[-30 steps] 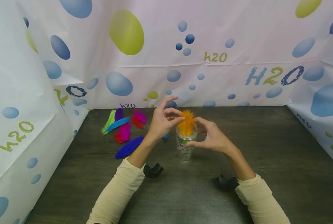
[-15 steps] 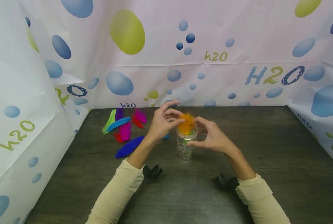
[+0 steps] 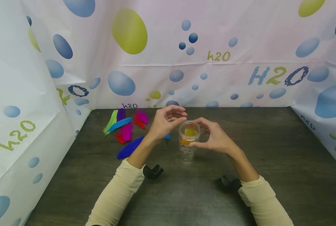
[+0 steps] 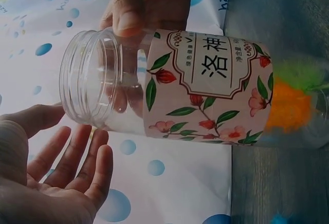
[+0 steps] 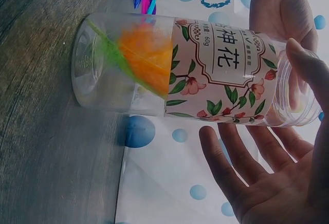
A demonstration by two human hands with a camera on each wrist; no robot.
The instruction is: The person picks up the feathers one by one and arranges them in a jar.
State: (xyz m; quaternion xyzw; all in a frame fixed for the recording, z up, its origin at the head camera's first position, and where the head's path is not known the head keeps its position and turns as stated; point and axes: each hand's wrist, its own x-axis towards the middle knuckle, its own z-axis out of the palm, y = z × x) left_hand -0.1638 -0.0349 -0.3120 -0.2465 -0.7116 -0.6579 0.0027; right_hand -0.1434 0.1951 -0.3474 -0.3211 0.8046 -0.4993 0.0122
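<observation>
A clear jar with a pink floral label stands upright on the dark table in the head view, its mouth uncovered. My right hand holds it near the neck, thumb at the front and fingers round the far side. Inside, low down, lie a fluffy orange feather and a green feather; the label hides part of them. My left hand is just left of the rim with fingers loosely bent and nothing in them. In the left wrist view its thumb reaches the edge of the mouth.
Loose feathers lie at the back left: a light blue feather, a lime green feather, a magenta feather, a red feather and others. A dark blue feather is nearer my left forearm. A printed sheet walls the back and sides.
The orange feather, which stuck out of the jar's mouth by my left fingers, has gone down inside. My left hand has let go of it; the right hand keeps its hold.
</observation>
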